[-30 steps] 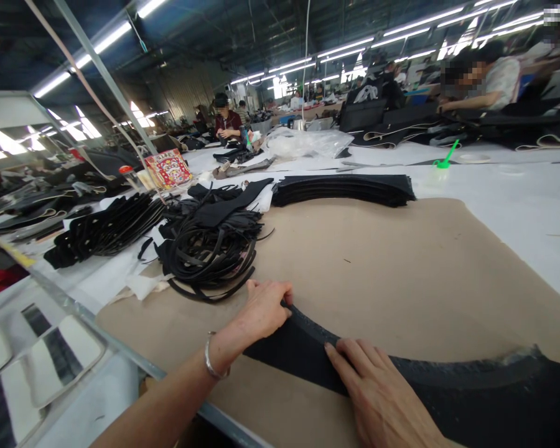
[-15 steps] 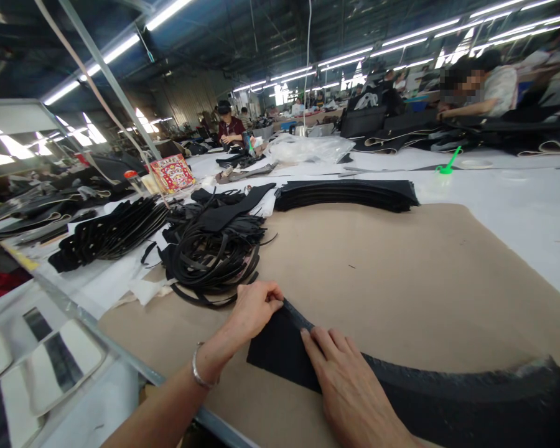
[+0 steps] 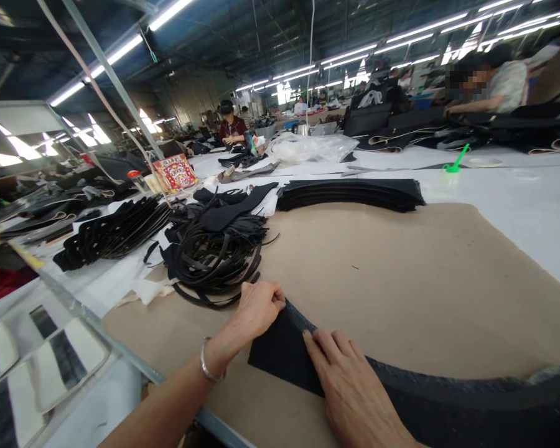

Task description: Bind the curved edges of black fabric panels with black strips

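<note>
A long curved black piece [image 3: 429, 401] lies across the brown board [image 3: 378, 280], its left end near me. My left hand [image 3: 261, 308], with a silver bangle on the wrist, pinches the upper left corner of this piece between thumb and fingers. Flat on the same piece, a little to the right, rests my right hand [image 3: 350, 379], fingers stretched along its curved upper edge. Beyond my left hand sits a tangled heap of black strips [image 3: 214, 255]. At the board's far edge is a stack of curved black pieces [image 3: 350, 194].
Fanned black pieces [image 3: 116, 230] lie at the left. A green bottle [image 3: 455, 163] stands on the white table [image 3: 508, 193], behind the board. White pads with dark bands [image 3: 70, 358] are at the lower left. A person [image 3: 508, 81] works at the far right, another [image 3: 231, 127] farther back.
The whole view has shifted slightly, so things appear a little farther right. Both hands keep nearly the same places on the black piece. Part of an arm now shows at the far left edge.
</note>
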Tool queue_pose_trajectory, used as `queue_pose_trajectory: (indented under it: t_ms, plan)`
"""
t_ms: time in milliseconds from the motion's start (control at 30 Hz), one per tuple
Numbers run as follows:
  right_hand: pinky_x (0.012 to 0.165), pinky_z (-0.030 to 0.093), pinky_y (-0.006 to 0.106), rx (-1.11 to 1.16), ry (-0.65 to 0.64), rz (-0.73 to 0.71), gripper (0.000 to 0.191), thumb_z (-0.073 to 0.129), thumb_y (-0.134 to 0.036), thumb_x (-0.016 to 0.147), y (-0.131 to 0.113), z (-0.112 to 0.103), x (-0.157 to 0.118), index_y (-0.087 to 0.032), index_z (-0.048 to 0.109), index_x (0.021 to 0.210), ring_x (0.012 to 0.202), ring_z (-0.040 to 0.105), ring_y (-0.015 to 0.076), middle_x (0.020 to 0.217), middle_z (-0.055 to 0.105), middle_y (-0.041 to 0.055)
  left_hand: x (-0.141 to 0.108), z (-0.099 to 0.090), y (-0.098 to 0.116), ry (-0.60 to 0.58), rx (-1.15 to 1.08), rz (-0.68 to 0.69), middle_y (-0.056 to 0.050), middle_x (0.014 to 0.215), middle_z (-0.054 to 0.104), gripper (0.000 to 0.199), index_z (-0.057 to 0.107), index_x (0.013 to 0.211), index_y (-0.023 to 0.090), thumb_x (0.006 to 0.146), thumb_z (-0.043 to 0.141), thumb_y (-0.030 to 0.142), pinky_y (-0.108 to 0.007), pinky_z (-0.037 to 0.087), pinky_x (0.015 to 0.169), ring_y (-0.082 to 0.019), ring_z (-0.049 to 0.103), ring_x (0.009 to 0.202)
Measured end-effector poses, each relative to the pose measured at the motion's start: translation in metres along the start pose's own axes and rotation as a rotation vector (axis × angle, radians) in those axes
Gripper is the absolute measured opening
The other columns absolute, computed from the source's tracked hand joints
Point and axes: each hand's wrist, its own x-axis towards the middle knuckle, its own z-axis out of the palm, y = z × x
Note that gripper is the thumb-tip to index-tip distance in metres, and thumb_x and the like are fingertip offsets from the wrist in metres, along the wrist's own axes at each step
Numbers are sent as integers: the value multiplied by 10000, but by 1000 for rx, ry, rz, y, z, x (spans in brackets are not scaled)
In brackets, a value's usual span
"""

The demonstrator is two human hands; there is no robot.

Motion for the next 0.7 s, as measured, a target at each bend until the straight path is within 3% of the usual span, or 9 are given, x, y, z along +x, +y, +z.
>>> queue_pose_trajectory:
  t_ms: [267,467,567,700]
  plan:
    - [796,525,400,11,2,0,596,494,-18,673,-1,1,0,-102,589,1255,913,538,260,1072,623,93,-1,12,-4,69,21,29,15,683,656,90,640,692,192,774,652,156,-345,320,778,-179,591,724]
    - [774,517,377,-11,24,10,571,500,-17,666,-2,2,1,-121,618,1214,885,549,250,1023,638,92,-11,17,-10,188,-21,87,23,799,627,124,584,866,194,791,649,119,-330,335,787,-166,562,795]
    - [765,515,365,-19,42,6,547,502,-14,666,-3,2,4,-126,635,1185,878,558,241,1016,642,84,-20,12,-17,217,-50,222,0,917,642,114,620,884,207,877,550,117,-319,348,816,-166,558,907]
    - [781,510,377,-33,61,22,533,500,2,666,-6,3,5,-114,643,1166,900,562,244,1022,643,82,-33,12,-35,233,69,529,-40,1049,654,297,646,1079,230,948,407,113,-362,328,858,-192,532,986]
